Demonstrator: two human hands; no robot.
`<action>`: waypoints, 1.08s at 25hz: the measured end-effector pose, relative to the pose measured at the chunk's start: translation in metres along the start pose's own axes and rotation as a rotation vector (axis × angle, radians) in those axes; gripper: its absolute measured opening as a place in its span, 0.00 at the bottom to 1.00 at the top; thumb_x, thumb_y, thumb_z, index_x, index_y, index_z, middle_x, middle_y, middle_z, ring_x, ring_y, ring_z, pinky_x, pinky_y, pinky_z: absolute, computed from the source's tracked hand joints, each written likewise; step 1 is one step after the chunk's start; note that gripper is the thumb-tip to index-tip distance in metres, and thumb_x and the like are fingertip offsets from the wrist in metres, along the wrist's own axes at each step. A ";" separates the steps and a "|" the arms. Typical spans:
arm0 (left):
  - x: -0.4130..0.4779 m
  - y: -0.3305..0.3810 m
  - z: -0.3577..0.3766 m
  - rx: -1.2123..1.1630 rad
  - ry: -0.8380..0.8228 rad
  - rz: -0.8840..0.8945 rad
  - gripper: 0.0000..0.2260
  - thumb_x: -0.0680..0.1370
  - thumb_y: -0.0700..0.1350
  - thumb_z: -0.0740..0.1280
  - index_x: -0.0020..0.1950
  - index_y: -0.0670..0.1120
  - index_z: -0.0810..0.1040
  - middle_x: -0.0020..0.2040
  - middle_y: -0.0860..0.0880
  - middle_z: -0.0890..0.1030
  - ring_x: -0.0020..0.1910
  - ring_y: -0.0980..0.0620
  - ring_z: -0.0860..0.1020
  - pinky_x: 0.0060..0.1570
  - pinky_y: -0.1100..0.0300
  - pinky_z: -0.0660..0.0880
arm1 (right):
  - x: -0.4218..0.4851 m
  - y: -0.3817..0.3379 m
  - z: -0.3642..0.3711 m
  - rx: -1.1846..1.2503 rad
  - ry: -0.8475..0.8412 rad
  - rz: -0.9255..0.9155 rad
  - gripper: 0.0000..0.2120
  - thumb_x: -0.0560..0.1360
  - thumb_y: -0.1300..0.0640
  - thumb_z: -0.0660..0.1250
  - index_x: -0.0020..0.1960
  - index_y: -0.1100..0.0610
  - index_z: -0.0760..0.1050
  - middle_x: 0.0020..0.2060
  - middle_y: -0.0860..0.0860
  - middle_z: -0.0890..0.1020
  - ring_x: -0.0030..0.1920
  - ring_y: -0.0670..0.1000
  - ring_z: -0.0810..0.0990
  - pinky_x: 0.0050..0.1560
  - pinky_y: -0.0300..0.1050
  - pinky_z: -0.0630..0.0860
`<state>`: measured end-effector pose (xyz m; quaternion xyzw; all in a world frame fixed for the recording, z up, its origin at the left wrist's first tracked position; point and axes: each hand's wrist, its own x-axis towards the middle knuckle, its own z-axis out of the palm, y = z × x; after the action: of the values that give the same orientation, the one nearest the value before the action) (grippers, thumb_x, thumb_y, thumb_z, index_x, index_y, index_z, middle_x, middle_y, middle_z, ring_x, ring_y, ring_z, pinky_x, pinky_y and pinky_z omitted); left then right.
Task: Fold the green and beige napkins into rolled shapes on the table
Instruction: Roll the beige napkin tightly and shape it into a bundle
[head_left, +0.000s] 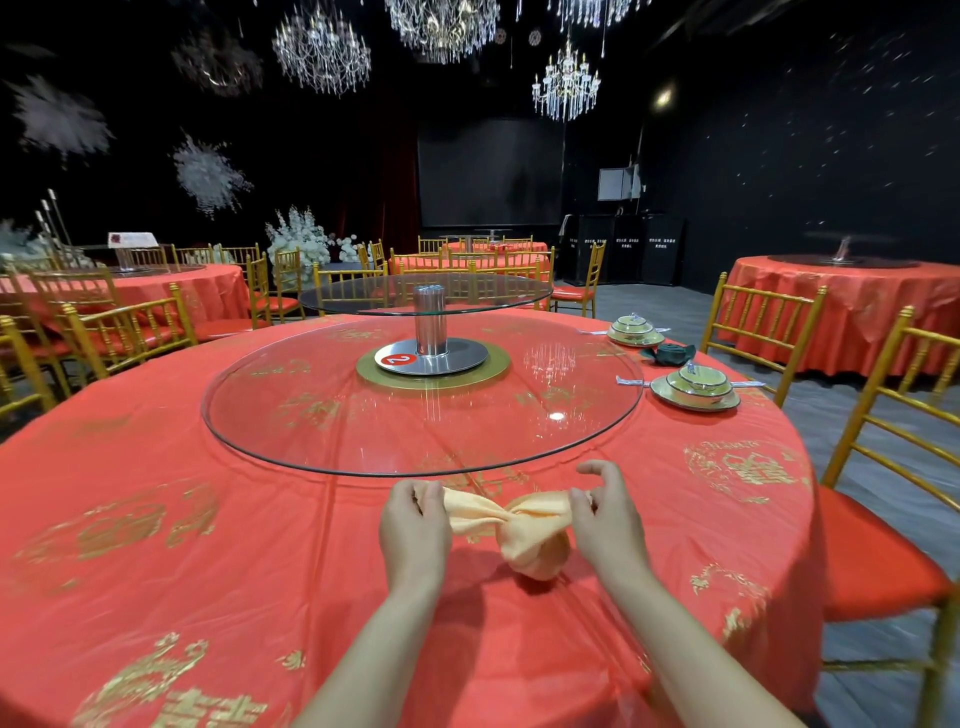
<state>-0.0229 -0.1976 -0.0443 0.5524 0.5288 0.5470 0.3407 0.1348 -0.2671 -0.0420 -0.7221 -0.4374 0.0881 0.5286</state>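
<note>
Two bare hands hold a beige napkin over a red-clothed table, near the front edge of the glass turntable. The left hand pinches one end, the right hand the other. The cloth looks soft, light and floppy, best gripped at its ends. A green napkin lies bundled far off between two plate settings

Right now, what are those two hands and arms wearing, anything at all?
Nothing that shows. The left hand and right hand are bare: no gloves, rings or watch visible. Both forearms are uncovered down to the picture's edge, no sleeve in sight.
</note>
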 end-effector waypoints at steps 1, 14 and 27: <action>-0.001 0.003 0.001 -0.010 -0.006 0.006 0.09 0.75 0.40 0.64 0.35 0.48 0.70 0.32 0.48 0.75 0.35 0.40 0.77 0.40 0.44 0.76 | 0.000 -0.002 0.001 -0.033 -0.022 -0.031 0.12 0.76 0.63 0.60 0.57 0.52 0.69 0.30 0.49 0.72 0.37 0.55 0.73 0.38 0.46 0.66; -0.035 0.038 0.033 -0.037 -0.309 0.201 0.05 0.71 0.46 0.64 0.35 0.49 0.75 0.34 0.51 0.80 0.37 0.52 0.79 0.42 0.53 0.77 | 0.011 -0.013 -0.016 -0.190 -0.151 -0.151 0.12 0.69 0.52 0.71 0.33 0.51 0.70 0.31 0.46 0.76 0.36 0.50 0.74 0.38 0.43 0.69; -0.008 0.018 0.026 -0.119 -0.191 0.197 0.07 0.74 0.35 0.67 0.46 0.44 0.84 0.40 0.53 0.83 0.38 0.67 0.78 0.43 0.70 0.73 | 0.013 0.006 0.007 0.065 -0.151 -0.082 0.15 0.72 0.62 0.69 0.34 0.51 0.65 0.27 0.44 0.70 0.30 0.43 0.67 0.32 0.34 0.64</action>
<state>0.0069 -0.2034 -0.0332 0.6302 0.4037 0.5531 0.3661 0.1419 -0.2536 -0.0454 -0.6774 -0.5023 0.1346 0.5202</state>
